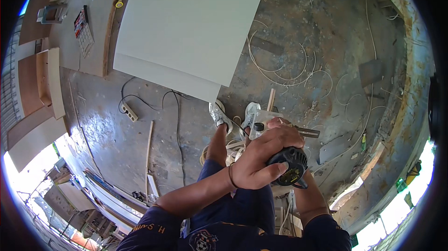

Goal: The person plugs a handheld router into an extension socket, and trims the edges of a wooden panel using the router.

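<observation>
Left hand (pixel 261 160) with its grip clamped around a black power tool (pixel 293 158) held above the legs (pixel 217 147), right forearm (pixel 311 197) running behind it, right grip largely hidden, cannot tell its closure, pale shoes (pixel 218 113) on grey floor (pixel 322 22), large white board (pixel 186 22) beyond

Stained floor, strewn with oddments

On the grey, stained floor (pixel 116 162), a pale power strip (pixel 129 112) lies at nine o'clock, a thin wooden stick (pixel 149 155) at eight, and loose, looping pale strips (pixel 282 83) at two.
</observation>
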A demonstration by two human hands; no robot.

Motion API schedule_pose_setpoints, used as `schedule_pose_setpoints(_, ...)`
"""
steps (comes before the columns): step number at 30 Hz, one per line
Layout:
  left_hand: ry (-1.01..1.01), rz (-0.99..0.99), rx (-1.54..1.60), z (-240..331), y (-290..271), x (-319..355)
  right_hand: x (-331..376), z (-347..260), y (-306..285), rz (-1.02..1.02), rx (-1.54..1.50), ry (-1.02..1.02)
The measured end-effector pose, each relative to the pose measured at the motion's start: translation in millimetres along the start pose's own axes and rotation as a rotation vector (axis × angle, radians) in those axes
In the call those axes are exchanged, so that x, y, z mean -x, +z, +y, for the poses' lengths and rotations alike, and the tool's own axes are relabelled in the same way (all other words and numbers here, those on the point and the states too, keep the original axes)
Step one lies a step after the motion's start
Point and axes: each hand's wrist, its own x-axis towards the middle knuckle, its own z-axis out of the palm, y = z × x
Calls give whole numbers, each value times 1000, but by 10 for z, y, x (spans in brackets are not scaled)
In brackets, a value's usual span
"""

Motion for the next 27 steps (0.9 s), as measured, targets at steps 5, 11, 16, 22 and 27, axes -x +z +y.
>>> schedule_pose_setpoints(5, -19, 52, 76, 58, -168, -13, -155, -113, 83, -103, -111, 428)
schedule_pose_setpoints(11, 116, 175, 9, -20, -194, 34, -127, 93, 102, -200, -140, 356)
schedule_pose_setpoints(16, 152, 231, -11, 0, -191, 46, -258, -13, 168, -171, -74, 362)
schedule_pose_setpoints(22, 64, 347, -155, 86, -151, -106, -344, -44, 239, -136, 107, 230)
schedule_pose_setpoints(27, 46, 318, -146, 198, -170, -256, -425, -127, 219, -98, 235, 140)
